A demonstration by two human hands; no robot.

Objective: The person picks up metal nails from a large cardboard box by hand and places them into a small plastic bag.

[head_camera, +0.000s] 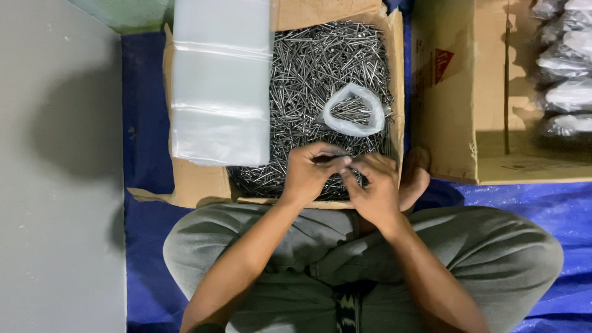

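Note:
A cardboard box (398,92) in front of me is heaped with several loose steel nails (320,68). My left hand (308,172) and my right hand (376,185) meet over the box's near edge, both closed on a small bunch of nails (333,159) held between the fingertips. A clear plastic bag (354,110) with an open mouth lies on top of the nails, just beyond my hands.
A stack of clear plastic bags (222,80) covers the left part of the box. A second cardboard box (456,92) stands to the right, holding several filled bags (567,74). I sit cross-legged on a blue tarp (542,203). Grey floor (55,185) lies left.

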